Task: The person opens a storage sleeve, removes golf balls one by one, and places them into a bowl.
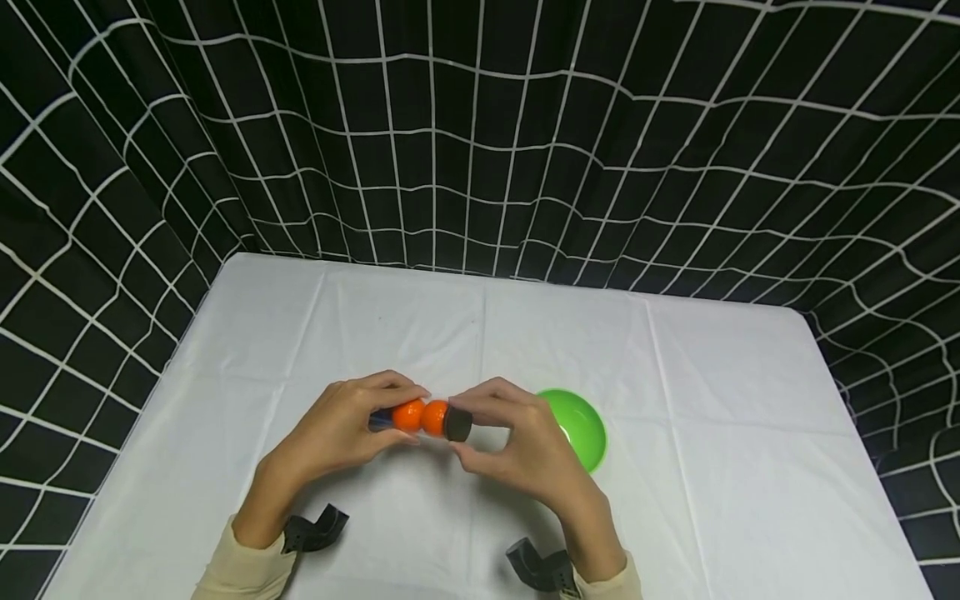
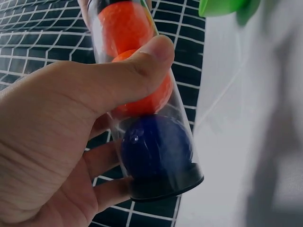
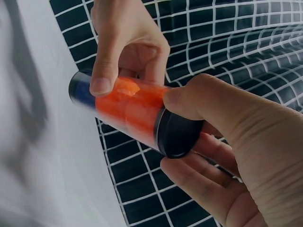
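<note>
A clear plastic tube (image 2: 182, 123) with black ends lies sideways between both hands, above the white table. Two orange balls (image 1: 408, 415) and a dark blue ball (image 2: 156, 146) line up inside it. My left hand (image 1: 337, 425) grips the tube around its middle, thumb across the orange balls in the left wrist view. The blue ball sits at that hand's end, against a black base (image 2: 168, 184). At the opposite end, my right hand (image 1: 525, 437) holds the black cap (image 1: 458, 425) between thumb and fingers. The cap is on the tube in the right wrist view.
A green bowl (image 1: 588, 429) stands on the white-covered table (image 1: 420, 325), partly hidden behind the right hand. Black curtain with a white grid (image 1: 450, 167) surrounds the table's back and sides. Each wrist carries a black mount (image 1: 318, 529).
</note>
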`<action>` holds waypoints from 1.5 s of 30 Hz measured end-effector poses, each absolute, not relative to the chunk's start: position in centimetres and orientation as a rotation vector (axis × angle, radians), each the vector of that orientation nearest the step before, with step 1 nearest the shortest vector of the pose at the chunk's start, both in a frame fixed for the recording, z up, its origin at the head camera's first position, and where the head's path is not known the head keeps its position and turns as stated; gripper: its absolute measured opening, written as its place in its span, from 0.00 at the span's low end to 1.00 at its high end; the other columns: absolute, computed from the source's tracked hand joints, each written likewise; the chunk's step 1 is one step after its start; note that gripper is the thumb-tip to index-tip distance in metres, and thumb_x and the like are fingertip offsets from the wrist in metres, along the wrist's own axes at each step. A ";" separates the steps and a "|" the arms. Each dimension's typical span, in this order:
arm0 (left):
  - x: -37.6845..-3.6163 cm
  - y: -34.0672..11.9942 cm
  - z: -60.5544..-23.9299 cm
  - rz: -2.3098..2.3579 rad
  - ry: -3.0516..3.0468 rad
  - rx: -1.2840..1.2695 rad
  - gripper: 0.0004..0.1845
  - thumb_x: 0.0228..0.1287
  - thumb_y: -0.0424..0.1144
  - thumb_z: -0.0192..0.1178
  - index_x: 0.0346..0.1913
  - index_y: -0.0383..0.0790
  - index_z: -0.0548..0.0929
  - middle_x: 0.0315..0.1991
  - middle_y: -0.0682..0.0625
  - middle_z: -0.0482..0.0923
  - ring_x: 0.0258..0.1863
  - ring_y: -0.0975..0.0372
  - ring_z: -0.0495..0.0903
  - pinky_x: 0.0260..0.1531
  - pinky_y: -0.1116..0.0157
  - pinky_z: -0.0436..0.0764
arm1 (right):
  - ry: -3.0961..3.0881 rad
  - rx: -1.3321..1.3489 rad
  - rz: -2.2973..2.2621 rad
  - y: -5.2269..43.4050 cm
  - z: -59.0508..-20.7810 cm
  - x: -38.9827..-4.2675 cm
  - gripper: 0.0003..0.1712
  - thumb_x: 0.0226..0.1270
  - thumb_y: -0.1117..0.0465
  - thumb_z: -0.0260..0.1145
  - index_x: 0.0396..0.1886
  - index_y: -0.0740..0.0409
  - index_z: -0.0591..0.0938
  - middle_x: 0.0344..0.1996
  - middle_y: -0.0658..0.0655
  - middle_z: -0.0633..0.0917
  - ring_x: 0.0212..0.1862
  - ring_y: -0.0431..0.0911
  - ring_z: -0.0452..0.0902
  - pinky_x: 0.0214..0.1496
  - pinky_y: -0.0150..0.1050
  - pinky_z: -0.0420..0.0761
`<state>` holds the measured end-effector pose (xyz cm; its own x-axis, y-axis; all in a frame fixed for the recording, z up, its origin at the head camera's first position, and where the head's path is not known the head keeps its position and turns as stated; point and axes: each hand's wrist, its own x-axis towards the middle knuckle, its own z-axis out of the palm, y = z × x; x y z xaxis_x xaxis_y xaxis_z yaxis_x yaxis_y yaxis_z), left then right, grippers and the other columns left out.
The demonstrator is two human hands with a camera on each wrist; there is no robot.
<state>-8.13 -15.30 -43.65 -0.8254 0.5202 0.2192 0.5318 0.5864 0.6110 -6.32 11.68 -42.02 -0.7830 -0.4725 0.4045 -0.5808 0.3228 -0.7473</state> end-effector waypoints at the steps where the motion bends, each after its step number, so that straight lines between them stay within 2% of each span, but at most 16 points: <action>1: -8.2 -15.3 -43.6 -1.077 -2.780 -0.928 0.26 0.56 0.47 0.82 0.59 0.52 0.90 0.52 0.63 0.86 0.45 0.70 0.85 0.47 0.63 0.86 | -2.471 0.982 1.459 11.7 -42.0 -6.3 0.25 0.53 0.68 0.82 0.54 0.57 0.91 0.47 0.51 0.91 0.49 0.44 0.90 0.51 0.33 0.91; 8: -8.3 -15.1 -43.4 -1.053 -2.768 -0.950 0.26 0.55 0.48 0.82 0.59 0.56 0.89 0.53 0.64 0.86 0.45 0.71 0.85 0.47 0.64 0.86 | -2.502 0.962 1.460 12.0 -41.5 -6.3 0.25 0.55 0.68 0.81 0.55 0.58 0.90 0.49 0.52 0.91 0.51 0.45 0.90 0.51 0.36 0.91; 13: -8.2 -15.4 -43.2 -1.070 -2.798 -0.929 0.26 0.57 0.48 0.81 0.59 0.54 0.89 0.54 0.64 0.86 0.47 0.70 0.85 0.49 0.63 0.87 | -2.514 0.956 1.473 12.0 -41.4 -6.2 0.26 0.54 0.68 0.82 0.55 0.56 0.90 0.50 0.51 0.91 0.51 0.44 0.91 0.52 0.36 0.91; 20: -8.3 -15.7 -43.1 -1.124 -2.797 -0.875 0.26 0.57 0.48 0.81 0.60 0.58 0.88 0.53 0.65 0.86 0.49 0.69 0.85 0.53 0.61 0.87 | -2.456 0.899 1.631 11.6 -41.6 -6.2 0.27 0.59 0.71 0.78 0.59 0.55 0.86 0.53 0.54 0.86 0.55 0.46 0.86 0.54 0.37 0.91; 24: -8.3 -16.1 -43.0 -1.153 -2.773 -0.819 0.27 0.56 0.46 0.82 0.60 0.56 0.88 0.53 0.63 0.87 0.51 0.67 0.86 0.56 0.58 0.87 | -2.402 0.832 1.656 11.7 -42.1 -6.5 0.25 0.63 0.72 0.75 0.60 0.56 0.86 0.53 0.57 0.84 0.54 0.47 0.85 0.56 0.40 0.91; 28: -8.4 -16.8 -42.8 -1.157 -2.775 -0.773 0.27 0.56 0.46 0.82 0.60 0.55 0.88 0.54 0.63 0.87 0.51 0.67 0.86 0.57 0.57 0.86 | -2.416 0.729 1.631 11.6 -42.7 -6.8 0.21 0.63 0.70 0.77 0.55 0.58 0.85 0.50 0.55 0.87 0.53 0.47 0.87 0.57 0.38 0.90; 32: -8.4 -17.2 -42.6 -1.156 -2.779 -0.748 0.28 0.57 0.46 0.81 0.62 0.55 0.87 0.55 0.63 0.86 0.52 0.67 0.86 0.58 0.58 0.86 | -2.487 0.668 1.520 11.1 -43.4 -7.0 0.20 0.62 0.69 0.78 0.53 0.59 0.84 0.48 0.55 0.87 0.52 0.47 0.89 0.58 0.37 0.90; 38: -8.5 -17.6 -42.5 -1.168 -2.758 -0.747 0.28 0.57 0.46 0.81 0.62 0.54 0.87 0.55 0.62 0.86 0.52 0.67 0.85 0.58 0.57 0.86 | -2.649 0.675 1.212 10.0 -45.1 -7.2 0.25 0.62 0.65 0.77 0.60 0.62 0.86 0.48 0.57 0.87 0.50 0.50 0.88 0.56 0.41 0.90; 45: -8.5 -17.9 -42.4 -1.158 -2.740 -0.743 0.29 0.57 0.48 0.81 0.63 0.55 0.87 0.57 0.63 0.86 0.54 0.67 0.86 0.60 0.57 0.85 | -2.757 0.691 1.075 8.2 -46.4 -6.8 0.23 0.62 0.62 0.77 0.56 0.65 0.87 0.47 0.58 0.89 0.46 0.50 0.88 0.54 0.46 0.89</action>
